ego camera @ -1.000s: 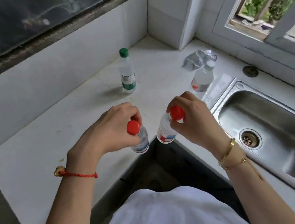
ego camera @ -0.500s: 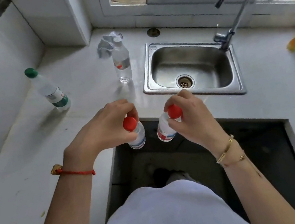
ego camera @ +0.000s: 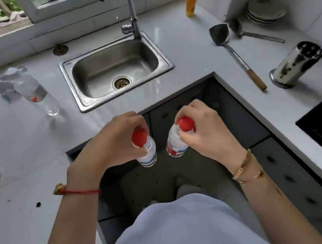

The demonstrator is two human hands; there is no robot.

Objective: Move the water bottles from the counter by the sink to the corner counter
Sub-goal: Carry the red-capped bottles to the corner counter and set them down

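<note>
The left hand [ego camera: 114,143] is gripping a small clear plastic bottle with a red cap [ego camera: 145,148] by its neck, fingers [ego camera: 134,120] curled shut around it, and the right hand [ego camera: 202,127] is pinching a matching red-capped bottle [ego camera: 177,140] likewise; both are hanging over the floor off the white desk [ego camera: 21,150] front edge. Carrying them well likely means keeping them upright, apart, and lowering them flat near the desk's left corner.
</note>
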